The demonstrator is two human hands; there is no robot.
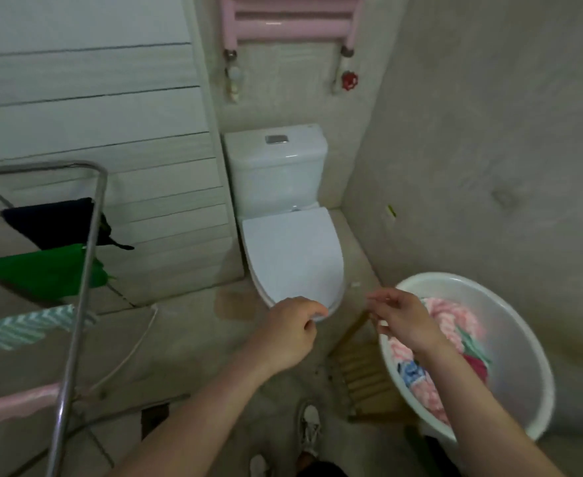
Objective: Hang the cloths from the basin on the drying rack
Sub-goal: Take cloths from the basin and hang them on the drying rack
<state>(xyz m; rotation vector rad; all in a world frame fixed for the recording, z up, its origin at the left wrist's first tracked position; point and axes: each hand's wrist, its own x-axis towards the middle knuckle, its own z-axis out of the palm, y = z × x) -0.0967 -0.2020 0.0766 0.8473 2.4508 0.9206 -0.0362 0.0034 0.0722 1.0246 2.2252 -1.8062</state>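
The pink, blue and red cloths (455, 325) lie heaped in the white basin (517, 339), just beneath the wrist of the right hand (405, 320), whose empty, loosely spread fingers (386, 300) point past the rim, while the left hand (291, 335) hovers loosely curled and empty, apart from the drying rack (76, 304).

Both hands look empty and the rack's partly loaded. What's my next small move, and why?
Probably lower the right hand into the basin and grip the pink cloth on top: that hand hovers over its rim, the left hand is empty too, and cloths lie inside.
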